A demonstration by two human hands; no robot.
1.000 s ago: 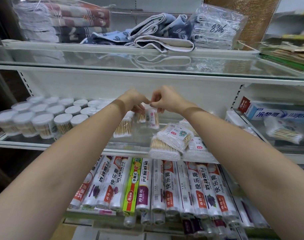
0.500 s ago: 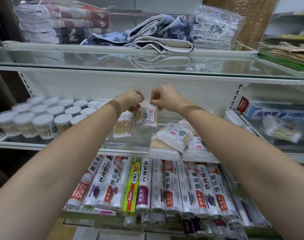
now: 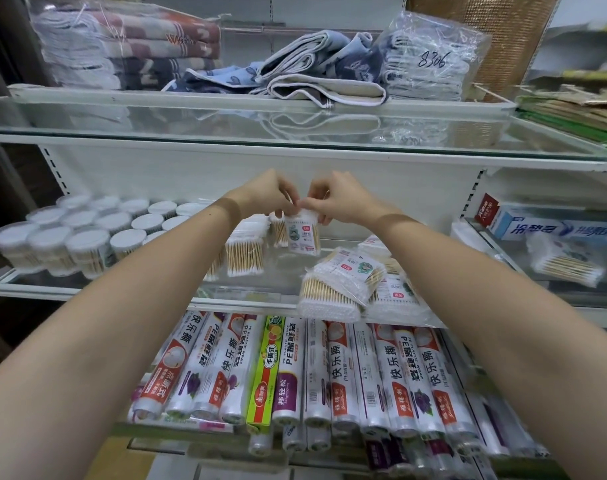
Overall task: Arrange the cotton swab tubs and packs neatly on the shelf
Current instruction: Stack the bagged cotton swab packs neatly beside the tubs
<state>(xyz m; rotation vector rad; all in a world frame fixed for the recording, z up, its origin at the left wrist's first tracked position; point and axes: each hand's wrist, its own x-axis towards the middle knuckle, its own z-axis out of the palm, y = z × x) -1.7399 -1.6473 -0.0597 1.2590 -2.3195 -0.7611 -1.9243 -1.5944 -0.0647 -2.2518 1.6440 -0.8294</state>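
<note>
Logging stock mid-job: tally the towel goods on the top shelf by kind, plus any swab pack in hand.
Bagged towel bundles: 2
Loose towel heap: 1
Held swab pack: 1
Total: 4

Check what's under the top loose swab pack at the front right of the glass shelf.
The top clear plastic cotton swab pack lies on more clear swab packs resting on the glass shelf. How many lie beneath is covered.
</note>
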